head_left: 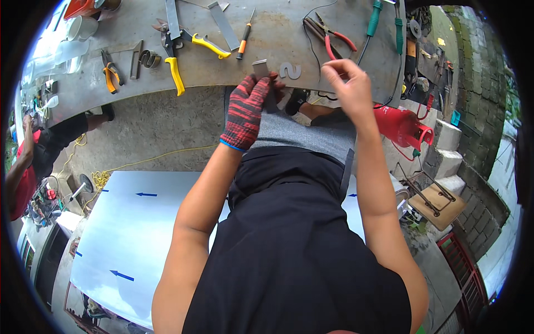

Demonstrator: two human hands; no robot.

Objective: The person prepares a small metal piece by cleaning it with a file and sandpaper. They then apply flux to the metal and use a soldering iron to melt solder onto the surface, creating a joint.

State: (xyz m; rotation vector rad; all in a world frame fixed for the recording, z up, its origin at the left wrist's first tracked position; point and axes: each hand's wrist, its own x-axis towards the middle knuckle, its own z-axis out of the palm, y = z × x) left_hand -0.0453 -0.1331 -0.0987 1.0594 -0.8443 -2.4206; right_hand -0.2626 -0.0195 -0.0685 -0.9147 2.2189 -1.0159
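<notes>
My left hand (245,111), in a red-and-black knit glove, is closed on a small bent metal strip (260,68) at the table's near edge. The strip's upper end is folded over; the fingers hide its lower part. Bare and raised to the right, my right hand (353,89) has its thumb and fingertips drawn together. Anything in that pinch is too small to make out. Between the hands, a grey S-shaped metal piece (290,70) lies on the metal table (206,69). Red-handled pliers (334,44) lie just beyond the right hand, and an orange-and-black screwdriver (245,36) beyond the left.
Yellow-handled snips (174,67), orange-handled pliers (110,72) and green-handled tools (374,19) lie on the table. A red gas cylinder (403,127) lies to the right. A person (33,150) is at the far left. Behind me lies a pale sheet (133,222) with blue arrows.
</notes>
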